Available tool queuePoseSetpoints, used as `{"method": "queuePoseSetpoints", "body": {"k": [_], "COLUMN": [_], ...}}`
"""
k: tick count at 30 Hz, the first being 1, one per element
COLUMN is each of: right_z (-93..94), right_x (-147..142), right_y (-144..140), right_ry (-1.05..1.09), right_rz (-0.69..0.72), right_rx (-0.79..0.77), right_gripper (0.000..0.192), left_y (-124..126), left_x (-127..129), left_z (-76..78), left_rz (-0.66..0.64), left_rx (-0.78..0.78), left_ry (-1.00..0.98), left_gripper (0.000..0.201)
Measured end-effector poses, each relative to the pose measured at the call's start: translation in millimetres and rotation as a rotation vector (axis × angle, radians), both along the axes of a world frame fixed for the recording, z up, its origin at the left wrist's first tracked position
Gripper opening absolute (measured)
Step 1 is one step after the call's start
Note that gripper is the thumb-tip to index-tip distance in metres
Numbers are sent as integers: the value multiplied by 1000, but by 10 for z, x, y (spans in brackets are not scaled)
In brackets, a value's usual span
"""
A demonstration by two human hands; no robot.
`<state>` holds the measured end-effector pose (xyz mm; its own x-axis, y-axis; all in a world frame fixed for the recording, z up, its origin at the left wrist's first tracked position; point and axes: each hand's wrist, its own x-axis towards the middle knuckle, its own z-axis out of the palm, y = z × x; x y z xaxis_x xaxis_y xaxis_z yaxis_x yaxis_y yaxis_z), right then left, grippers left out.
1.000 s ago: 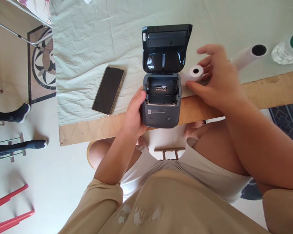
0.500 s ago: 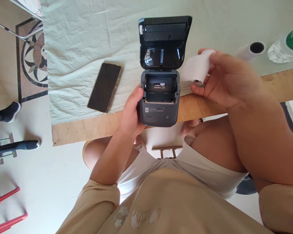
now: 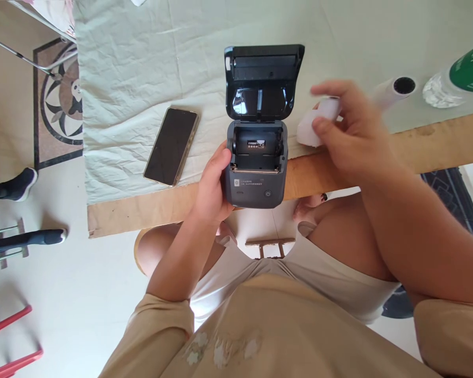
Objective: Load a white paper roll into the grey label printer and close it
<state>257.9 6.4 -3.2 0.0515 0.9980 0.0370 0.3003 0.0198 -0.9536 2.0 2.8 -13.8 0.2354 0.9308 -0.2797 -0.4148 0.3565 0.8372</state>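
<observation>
A dark grey label printer [image 3: 256, 186] sits at the table's front edge, its black lid [image 3: 262, 84] raised and the bay inside bare of any roll. My left hand [image 3: 215, 186] is closed around the printer's left side, thumb along the upper edge. To the right of the printer, my right hand [image 3: 350, 131] pinches a small white paper roll [image 3: 327, 111] between thumb and fingers, with a loose flap of paper hanging toward the printer. Motion blurs part of this hand. A second white roll [image 3: 394, 90] with a dark core lies just beyond it.
On the pale green cloth [image 3: 142, 63] a smartphone [image 3: 171, 147] lies left of the printer. A clear bottle with a green label [image 3: 471, 68] lies at the far right. A wooden strip [image 3: 437, 139] forms the table's front edge. Another person's feet [image 3: 47, 235] show at left.
My right hand has turned the paper roll, and its loose flap now hangs lower. The printer stays in my left hand, and the whole view has shifted slightly.
</observation>
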Motion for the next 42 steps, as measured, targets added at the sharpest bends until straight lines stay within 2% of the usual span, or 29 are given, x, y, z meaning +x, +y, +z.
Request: {"method": "queuePoseSetpoints", "body": {"k": [3, 6, 11, 17, 20, 24, 30, 32, 34, 35, 37, 39, 40, 42], "right_z": [-51, -81, -72, -78, -91, -136, -182, -125, -42, 1, 71, 118, 135, 172], "right_x": [-32, -15, 96, 113, 96, 75, 23, 4, -12, -19, -30, -46, -57, -87], "right_y": [-1, 40, 75, 64, 64, 47, 13, 7, 12, 20, 45, 68, 72, 54], "right_ry": [-349, -444, -580, -679, -671, -592, -504, -360, -58, 123, 402, 541, 562, 554], "right_rz": [24, 65, 78, -34, -45, -48, -48, -70, -103, -129, -175, -200, -206, -211], "right_rx": [187, 204, 153, 183, 183, 155, 148, 126, 53, -12, -167, -300, -326, -318], "right_gripper": [30, 33, 48, 47, 47, 65, 54, 64, 82, 84, 64, 39, 33, 36], "left_y": [7, 11, 7, 1, 3, 7, 10, 10, 10, 10, 9, 7, 5, 2], "left_x": [-1, 1, -7, -7, -2, -2, -11, -16, -18, -17, -12, -6, -2, 5], "left_z": [-5, -6, 0, 5, 8, 24, 33, 30, 30, 31, 36, 39, 40, 40], "left_rz": [-9, 2, -3, 2, -1, -28, -43, -44, -27, -18, -15, -20, -17, -11], "left_rx": [16, 29, 16, -11, -2, -16, -19, -27, -29, -27, -26, -23, -23, -30], "left_ry": [-18, -12, 22, 50, 23, 10, 35, 41, 41, 39, 35, 26, 26, 29], "left_gripper": [34, 33, 29, 35, 32, 30, 33, 34, 34, 34, 35, 35, 35, 34]}}
